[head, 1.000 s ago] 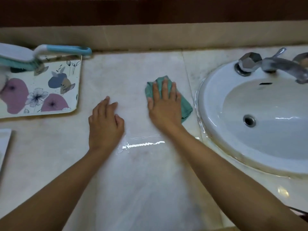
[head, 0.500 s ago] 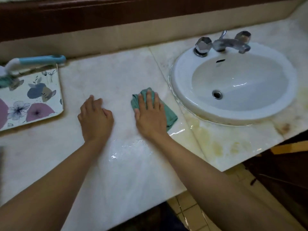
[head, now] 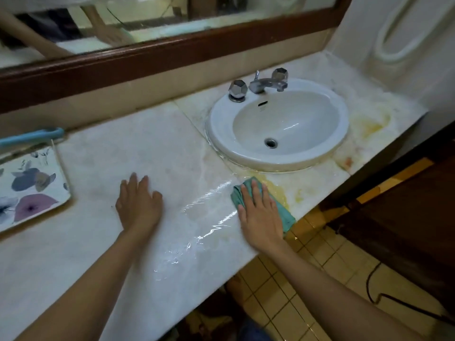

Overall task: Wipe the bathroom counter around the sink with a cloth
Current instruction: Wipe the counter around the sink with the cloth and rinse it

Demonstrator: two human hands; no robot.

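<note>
right hand (head: 261, 215): i see it flat on the green cloth (head: 285, 215), fingers (head: 256, 193) straight and close together, pressing down.
cloth: at the tabletop (head: 147, 148) front edge, just in front of the sink (head: 216, 129), over a yellow stain (head: 279, 190).
left hand (head: 139, 205): palm down on bare tabletop, fingers (head: 133, 185) slightly spread, holding nothing.
tray (head: 32, 183): floral, far left.
</note>
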